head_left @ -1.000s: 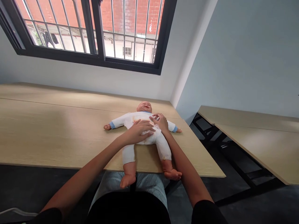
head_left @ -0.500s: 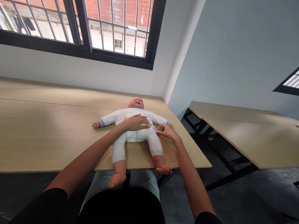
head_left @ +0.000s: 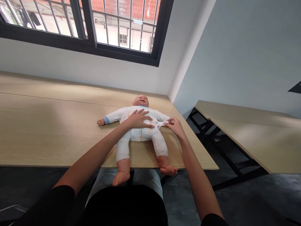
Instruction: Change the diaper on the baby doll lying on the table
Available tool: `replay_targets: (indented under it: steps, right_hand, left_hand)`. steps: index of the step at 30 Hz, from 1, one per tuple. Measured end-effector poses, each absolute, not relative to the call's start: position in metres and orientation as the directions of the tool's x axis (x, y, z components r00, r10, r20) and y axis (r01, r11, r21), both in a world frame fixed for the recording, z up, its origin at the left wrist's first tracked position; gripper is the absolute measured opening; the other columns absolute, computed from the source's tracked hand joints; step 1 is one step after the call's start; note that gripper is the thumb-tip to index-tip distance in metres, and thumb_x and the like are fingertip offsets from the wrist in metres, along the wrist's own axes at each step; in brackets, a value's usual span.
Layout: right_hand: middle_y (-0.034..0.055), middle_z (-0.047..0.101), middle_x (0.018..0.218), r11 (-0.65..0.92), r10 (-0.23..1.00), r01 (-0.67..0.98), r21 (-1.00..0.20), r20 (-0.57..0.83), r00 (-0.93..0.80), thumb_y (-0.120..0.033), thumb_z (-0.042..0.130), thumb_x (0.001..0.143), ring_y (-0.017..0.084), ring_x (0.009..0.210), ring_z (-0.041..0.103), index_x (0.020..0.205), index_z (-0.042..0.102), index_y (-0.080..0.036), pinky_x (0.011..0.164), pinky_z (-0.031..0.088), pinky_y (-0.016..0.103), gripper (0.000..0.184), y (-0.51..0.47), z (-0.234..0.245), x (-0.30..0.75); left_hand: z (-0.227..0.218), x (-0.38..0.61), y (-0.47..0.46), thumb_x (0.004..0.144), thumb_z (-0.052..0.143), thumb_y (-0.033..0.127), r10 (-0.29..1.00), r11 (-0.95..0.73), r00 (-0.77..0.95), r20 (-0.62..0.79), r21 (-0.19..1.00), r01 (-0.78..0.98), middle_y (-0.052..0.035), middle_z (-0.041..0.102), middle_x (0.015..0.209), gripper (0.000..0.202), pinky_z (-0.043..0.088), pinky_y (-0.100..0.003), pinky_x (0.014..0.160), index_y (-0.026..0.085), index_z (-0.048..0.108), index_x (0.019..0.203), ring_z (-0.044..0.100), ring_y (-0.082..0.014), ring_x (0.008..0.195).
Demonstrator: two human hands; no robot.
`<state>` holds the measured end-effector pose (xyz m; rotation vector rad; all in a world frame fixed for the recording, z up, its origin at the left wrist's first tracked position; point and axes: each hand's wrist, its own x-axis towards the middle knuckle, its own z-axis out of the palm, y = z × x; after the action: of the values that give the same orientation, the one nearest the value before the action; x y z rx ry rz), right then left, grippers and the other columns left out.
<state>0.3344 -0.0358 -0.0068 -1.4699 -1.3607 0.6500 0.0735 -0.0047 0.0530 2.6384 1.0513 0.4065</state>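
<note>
A baby doll (head_left: 121, 147) lies on its back on the wooden table (head_left: 58, 131), dressed in a white top with blue cuffs and white trousers. Around its hips, over the clothes, is a white diaper (head_left: 141, 135) with faint coloured marks. My left hand (head_left: 138, 119) rests flat with fingers spread across the doll's belly, covering part of the diaper's front. At the doll's hip on the right, my right hand (head_left: 175, 125) pinches a white diaper tab (head_left: 161, 123), which is stretched outward from the waist. The doll's hand on that side is mostly hidden behind mine.
The doll's feet (head_left: 121, 177) hang over the table's front edge, close to my lap. A barred window (head_left: 124, 28) is in the wall behind. To the right, across a gap, stands a second table (head_left: 246, 131) with a black metal frame.
My right hand has moved up and outward, drawing the diaper tab away from the doll's side. My left hand stays on the belly, its fingers now more spread. The view has shifted slightly.
</note>
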Motion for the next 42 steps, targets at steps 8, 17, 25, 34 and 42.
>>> replay_targets:
  steps: [8, 17, 25, 34, 42]
  right_hand:
    - [-0.0004, 0.062, 0.075, 0.371, 0.821, 0.449, -0.813, 0.513, 0.251, -0.041, 0.071, 0.068, 0.021, 0.072, 0.064, 0.090, 0.040, -0.024, 0.069, 0.051, 0.032, 0.042, -0.047, 0.036, 0.283]
    - [-0.0003, 0.069, 0.071, 0.362, 0.886, 0.502, -0.786, 0.457, 0.077, -0.032, 0.066, 0.074, 0.022, 0.069, 0.069, 0.091, 0.047, -0.023, 0.067, 0.053, 0.032, 0.026, -0.048, 0.030, 0.222]
    - [0.0040, 0.074, 0.078, 0.303, 0.937, 0.348, -0.887, 0.343, 0.058, -0.036, 0.046, 0.083, 0.026, 0.083, 0.071, 0.101, 0.060, -0.021, 0.075, 0.054, 0.037, 0.027, -0.057, 0.029, 0.224]
    - [0.0041, 0.075, 0.082, 0.411, 0.885, 0.380, -0.829, 0.463, 0.053, -0.035, 0.046, 0.088, 0.023, 0.087, 0.070, 0.107, 0.058, -0.021, 0.081, 0.051, 0.035, 0.027, -0.061, 0.034, 0.228]
    - [0.0046, 0.075, 0.082, 0.397, 0.896, 0.458, -0.795, 0.444, -0.005, -0.043, 0.047, 0.093, 0.023, 0.091, 0.071, 0.101, 0.063, -0.021, 0.084, 0.050, 0.035, 0.029, -0.057, 0.031, 0.228]
  left_hand:
    - [0.048, 0.080, 0.001, 0.073, 0.049, 0.085, 0.758, -0.640, 0.647, 0.081, 0.280, 0.715, -0.0038, 0.024, 0.163, 0.078, 0.007, -0.062, 0.117, 0.038, 0.056, 0.135, 0.011, -0.0353, 0.151]
    - [0.039, 0.083, 0.006, 0.087, 0.051, 0.057, 0.751, -0.654, 0.653, 0.098, 0.246, 0.716, -0.0065, 0.026, 0.162, 0.066, 0.007, -0.061, 0.118, 0.030, 0.043, 0.147, 0.015, -0.0336, 0.150]
    - [0.035, 0.059, 0.013, 0.078, 0.068, 0.051, 0.677, -0.656, 0.644, 0.356, 0.689, 0.308, -0.0115, 0.060, 0.136, 0.054, 0.030, -0.046, 0.115, 0.018, 0.063, 0.121, 0.048, -0.0305, 0.132]
    - [0.039, 0.025, 0.011, 0.080, 0.065, 0.044, 0.772, -0.568, 0.484, 0.413, 0.789, 0.233, -0.0081, 0.071, 0.109, 0.032, 0.047, -0.035, 0.094, 0.017, 0.070, 0.097, 0.063, -0.0241, 0.104]
    - [0.017, -0.029, 0.027, 0.068, 0.061, 0.039, 0.878, -0.381, 0.449, 0.163, 0.807, 0.452, -0.0028, 0.065, 0.061, 0.022, 0.047, -0.028, 0.056, 0.017, 0.064, 0.067, 0.061, -0.0201, 0.059]
